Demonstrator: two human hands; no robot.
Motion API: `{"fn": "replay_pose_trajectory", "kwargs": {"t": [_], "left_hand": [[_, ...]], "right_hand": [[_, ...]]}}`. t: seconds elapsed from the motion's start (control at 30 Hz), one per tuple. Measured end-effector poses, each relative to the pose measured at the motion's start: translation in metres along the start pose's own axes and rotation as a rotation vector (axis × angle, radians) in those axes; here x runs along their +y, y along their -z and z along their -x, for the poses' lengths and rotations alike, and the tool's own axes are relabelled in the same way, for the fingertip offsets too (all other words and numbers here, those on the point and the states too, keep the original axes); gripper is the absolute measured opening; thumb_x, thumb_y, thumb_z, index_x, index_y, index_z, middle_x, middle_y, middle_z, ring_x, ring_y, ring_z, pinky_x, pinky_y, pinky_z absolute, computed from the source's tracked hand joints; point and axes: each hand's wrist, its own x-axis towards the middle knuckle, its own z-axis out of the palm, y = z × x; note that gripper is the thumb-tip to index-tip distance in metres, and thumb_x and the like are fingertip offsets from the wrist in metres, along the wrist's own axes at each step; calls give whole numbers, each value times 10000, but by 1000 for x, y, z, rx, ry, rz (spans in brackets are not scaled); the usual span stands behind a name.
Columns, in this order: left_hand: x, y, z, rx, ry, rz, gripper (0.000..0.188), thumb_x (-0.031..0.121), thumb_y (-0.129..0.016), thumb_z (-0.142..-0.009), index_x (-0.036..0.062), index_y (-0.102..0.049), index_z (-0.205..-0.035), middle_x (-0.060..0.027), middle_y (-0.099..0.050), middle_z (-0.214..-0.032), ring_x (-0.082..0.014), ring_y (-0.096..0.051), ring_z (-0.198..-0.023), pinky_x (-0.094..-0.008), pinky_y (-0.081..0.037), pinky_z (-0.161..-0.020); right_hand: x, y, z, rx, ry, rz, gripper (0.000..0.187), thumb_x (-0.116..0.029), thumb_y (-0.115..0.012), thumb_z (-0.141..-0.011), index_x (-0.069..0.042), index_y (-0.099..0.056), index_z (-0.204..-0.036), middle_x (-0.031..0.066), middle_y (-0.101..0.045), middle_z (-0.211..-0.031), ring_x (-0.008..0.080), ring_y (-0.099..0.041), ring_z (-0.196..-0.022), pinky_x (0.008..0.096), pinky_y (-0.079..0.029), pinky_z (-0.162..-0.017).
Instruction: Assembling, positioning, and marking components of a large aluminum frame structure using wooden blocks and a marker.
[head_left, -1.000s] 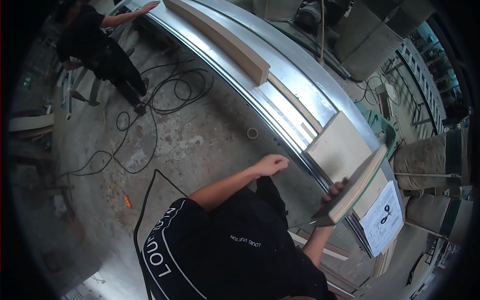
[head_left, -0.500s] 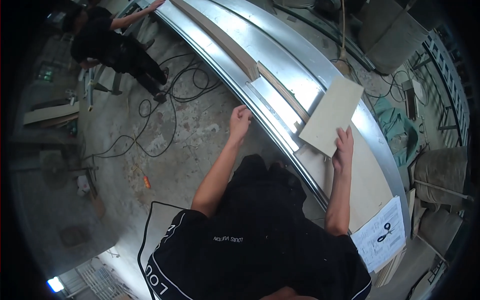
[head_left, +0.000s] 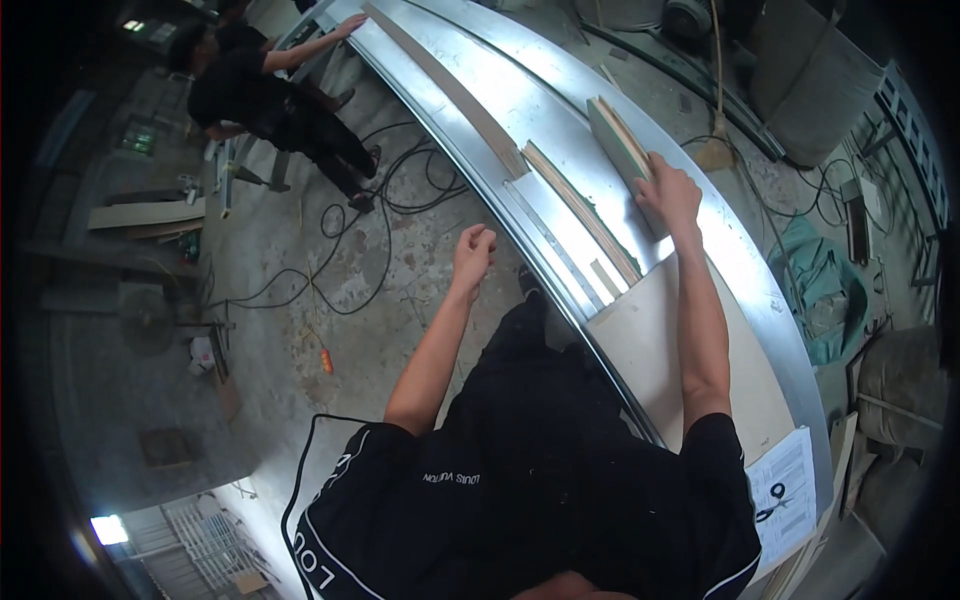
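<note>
In the right grip (head_left: pixel 672 196), layered board (head_left: pixel 616 142)

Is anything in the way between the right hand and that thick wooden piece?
Nothing visible: the right hand grips the near end of the thick wooden piece directly. The layered strips lie to the left, not between them.

The wide view looks down from the person's head, very near the black shirt (head_left: pixel 560 500), farther from the right hand (head_left: pixel 670 200), the shiny table (head_left: pixel 555 125) and grey floor (head_left: pixel 420 260).
</note>
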Motion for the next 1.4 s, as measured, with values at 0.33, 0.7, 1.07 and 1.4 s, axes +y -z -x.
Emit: {"fn": "replay_pose_trajectory", "kwargs": {"t": [0.33,0.7,1.07,1.4], "left_hand": [[-23,2,-126,235,-225,-287,439,234,-576,-782,21,-509,-1160,-150,-553,-1126,-257,-537,-1021,-334,-408,-878],[2,-31,-218,613,-100,-420,553,349,-422,-838,123,-347,-1337,-264,-346,-1308,-424,-346,-1202,-447,-296,-995],[30,-37,-208,616,110,-567,539,445,-312,-858,310,-244,-1375,-246,-415,-1213,-446,-493,-1028,-518,-358,-895],[27,-39,-205,633,142,-608,554,475,-309,-850,323,-237,-1378,-221,-453,-1155,-426,-513,-1005,-519,-360,-885]], "right_hand": [[4,-21,14,125,135,-13,514,-282,-639,-760,-166,-457,-1227,99,-607,-1025,298,-622,-822,400,-490,-630],[17,-29,59,321,238,-323,446,-33,-609,-752,-65,-525,-1189,139,-577,-1069,269,-586,-935,330,-471,-804],[22,-36,49,311,199,-283,431,27,-602,-734,-24,-541,-1157,140,-589,-1048,275,-582,-936,338,-461,-812],[26,-33,51,264,179,-325,445,26,-596,-721,-24,-540,-1159,143,-590,-1049,279,-583,-942,343,-463,-817]]}}
